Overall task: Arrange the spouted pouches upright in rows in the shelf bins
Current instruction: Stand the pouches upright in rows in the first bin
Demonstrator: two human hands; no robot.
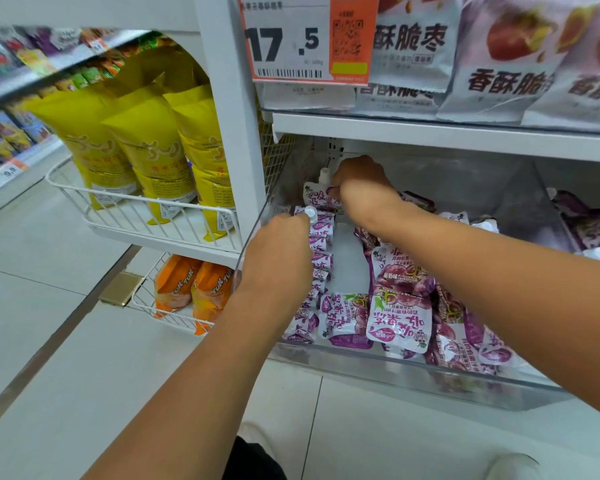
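Note:
A clear plastic shelf bin [378, 370] holds several purple-and-white spouted pouches. A row of upright pouches [321, 251] runs along the bin's left wall. My left hand [278, 258] rests against that row, fingers curled at the white cap of the nearest pouch [310, 213]. At the back of the bin, my right hand [359, 183] grips an upright pouch [317, 194] just below its white spout. Loose pouches [400, 317] lie flat in a pile in the middle and right of the bin.
A bare strip of bin floor [347, 258] lies between the row and the pile. A second bin [586, 223] to the right holds more purple pouches. A white shelf board [430, 133] hangs close above. Wire baskets with yellow bags [146, 150] and orange bags [191, 285] stand at left.

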